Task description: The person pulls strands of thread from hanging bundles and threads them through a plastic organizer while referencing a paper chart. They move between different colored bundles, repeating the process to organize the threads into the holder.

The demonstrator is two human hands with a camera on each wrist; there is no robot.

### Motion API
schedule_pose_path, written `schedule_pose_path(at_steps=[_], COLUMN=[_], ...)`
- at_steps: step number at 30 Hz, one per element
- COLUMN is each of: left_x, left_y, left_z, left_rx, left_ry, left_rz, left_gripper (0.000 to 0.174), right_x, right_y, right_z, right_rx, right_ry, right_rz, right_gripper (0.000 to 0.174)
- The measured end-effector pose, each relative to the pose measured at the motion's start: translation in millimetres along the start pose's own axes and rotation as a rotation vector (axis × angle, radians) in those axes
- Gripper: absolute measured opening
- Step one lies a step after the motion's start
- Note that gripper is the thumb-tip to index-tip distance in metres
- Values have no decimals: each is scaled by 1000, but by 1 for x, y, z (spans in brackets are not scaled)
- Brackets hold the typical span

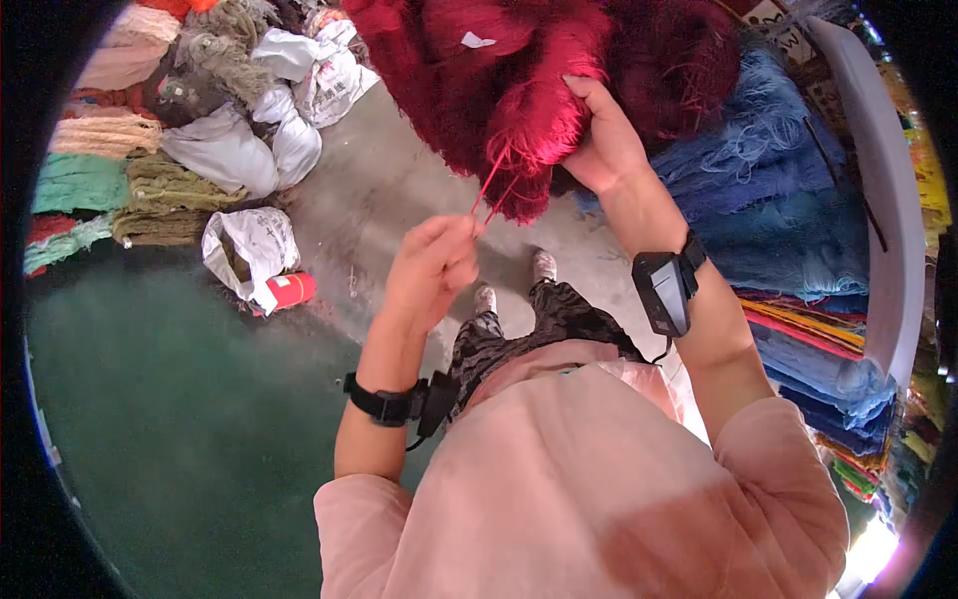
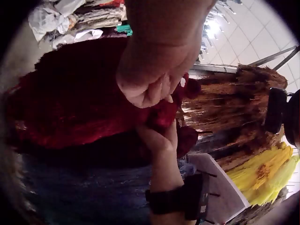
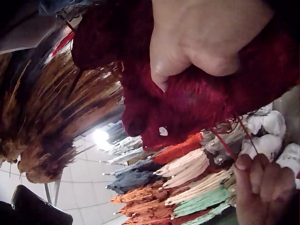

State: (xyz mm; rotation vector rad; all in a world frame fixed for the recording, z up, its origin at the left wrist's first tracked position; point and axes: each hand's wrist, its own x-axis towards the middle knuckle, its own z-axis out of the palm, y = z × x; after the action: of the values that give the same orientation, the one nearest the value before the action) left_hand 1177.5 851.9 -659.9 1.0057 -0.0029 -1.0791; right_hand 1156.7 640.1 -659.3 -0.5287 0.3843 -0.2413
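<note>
The right hand (image 1: 602, 140) clutches the red yarn bundle (image 1: 524, 120), while the left hand (image 1: 434, 262) seemingly pinches its loose red strands (image 1: 489, 186).

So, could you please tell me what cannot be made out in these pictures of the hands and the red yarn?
Fingertips of the right hand: head view, buried in the red yarn hank.
Ends of the red strands: head view, covered by the left hand pinching them; left wrist view too dark.
White tag: head view, too small to read.
Red item on the floor: head view, partly under a white bag.
</note>
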Motion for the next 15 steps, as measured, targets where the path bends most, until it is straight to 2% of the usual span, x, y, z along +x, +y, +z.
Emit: schedule_pose_path(at_steps=[2,4,8,10,11,12,13,14,15], left_x=[-27,-65,-157,-216,-252,-298,-352,-402,-430], left_y=[-7,-18,-43,-61,-81,-93,-110,-125,-122], left_z=[-25,-73,-170,-225,-261,-310,-356,-396,-395], left_rx=[16,-29,9,41,156,240,1023,1839,1970], left_ry=[76,108,379,745,1003,999,768,608,675], left_rz=[-38,-66,-102,-163,-178,-253,-397,-442,-869], left_gripper=[15,13,8,7,9,13,18,23,25], right_x=[5,5,8,9,9,7,5,3,2], right_y=[4,5,10,10,10,8,7,6,6], right_z=[-3,-6,-7,-10,-11,-10,-8,-6,-5], right_rx=[-24,-48,-96,-91,-89,-85,-83,-81,-74], right_ry=[31,49,59,79,92,96,99,102,94], right_rz=[-49,-59,-72,-80,-85,-80,-72,-59,-56], right_gripper=[28,28,29,30,30,30,31,31,31])
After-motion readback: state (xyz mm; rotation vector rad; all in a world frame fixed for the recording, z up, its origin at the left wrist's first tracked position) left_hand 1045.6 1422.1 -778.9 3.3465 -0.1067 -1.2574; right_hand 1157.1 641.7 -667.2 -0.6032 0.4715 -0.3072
